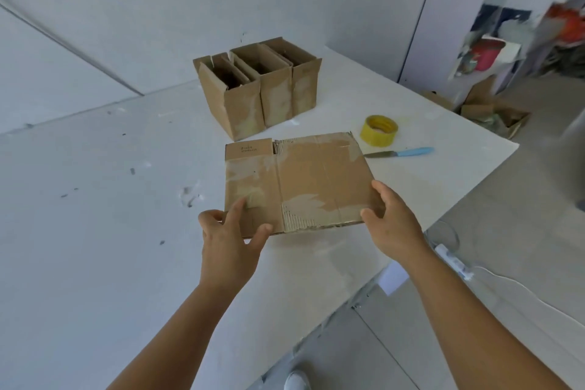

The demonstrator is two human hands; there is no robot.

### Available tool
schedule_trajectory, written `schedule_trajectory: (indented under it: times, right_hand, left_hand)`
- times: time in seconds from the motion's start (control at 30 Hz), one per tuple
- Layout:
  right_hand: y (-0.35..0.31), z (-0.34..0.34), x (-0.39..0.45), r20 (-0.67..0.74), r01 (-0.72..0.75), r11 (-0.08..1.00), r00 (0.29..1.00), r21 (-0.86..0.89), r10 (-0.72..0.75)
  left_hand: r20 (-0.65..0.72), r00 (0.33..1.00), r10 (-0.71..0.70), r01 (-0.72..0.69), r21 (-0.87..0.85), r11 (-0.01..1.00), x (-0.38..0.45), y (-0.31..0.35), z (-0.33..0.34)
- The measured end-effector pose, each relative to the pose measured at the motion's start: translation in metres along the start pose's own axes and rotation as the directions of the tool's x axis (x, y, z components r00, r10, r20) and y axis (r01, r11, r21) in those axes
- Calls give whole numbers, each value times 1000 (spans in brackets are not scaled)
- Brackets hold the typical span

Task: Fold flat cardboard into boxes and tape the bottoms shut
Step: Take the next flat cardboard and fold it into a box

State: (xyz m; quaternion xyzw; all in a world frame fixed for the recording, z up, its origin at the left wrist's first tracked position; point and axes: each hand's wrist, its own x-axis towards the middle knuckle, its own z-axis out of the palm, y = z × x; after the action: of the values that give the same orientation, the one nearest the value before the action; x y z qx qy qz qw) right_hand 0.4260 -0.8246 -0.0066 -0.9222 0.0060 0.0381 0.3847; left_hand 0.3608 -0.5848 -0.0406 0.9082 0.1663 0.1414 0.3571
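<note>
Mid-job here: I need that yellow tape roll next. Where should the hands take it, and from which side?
Grip the yellow tape roll across its outer wall, coming down from above with the right hand, probably the nearer one. It lies flat on the table, hole up, so the rim is open all round. Approach from the near side, clear of the knife lying just in front.

Three boxes (258, 85), one flat cardboard (297, 180), one tape roll (379, 130), one knife (400, 152).

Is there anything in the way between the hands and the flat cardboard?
No. Both hands already hold it: the left hand grips the near left corner of the flat cardboard, the right hand its near right corner. The tape, knife and boxes sit farther back on the table, out of the way.
</note>
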Motion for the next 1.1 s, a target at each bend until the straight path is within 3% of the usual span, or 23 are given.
schedule_trajectory:
  times: [0.6,0.9,1.0,1.1]
  right_hand:
    - [-1,-46,142,103,154,986,982,62,-160]
    - [-11,-74,202,244,395,909,876,133,-416]
    - [-12,-83,221,253,497,857,818,137,-516]
    - [-12,-96,235,220,487,861,833,146,-508]
  left_hand:
    - [-133,984,-120,127,45,991,81,71,35]
    - [-216,931,-294,305,22,952,97,136,51]
    - [-234,934,-270,283,24,959,105,161,55]
    - [-284,929,-238,269,72,961,108,182,56]
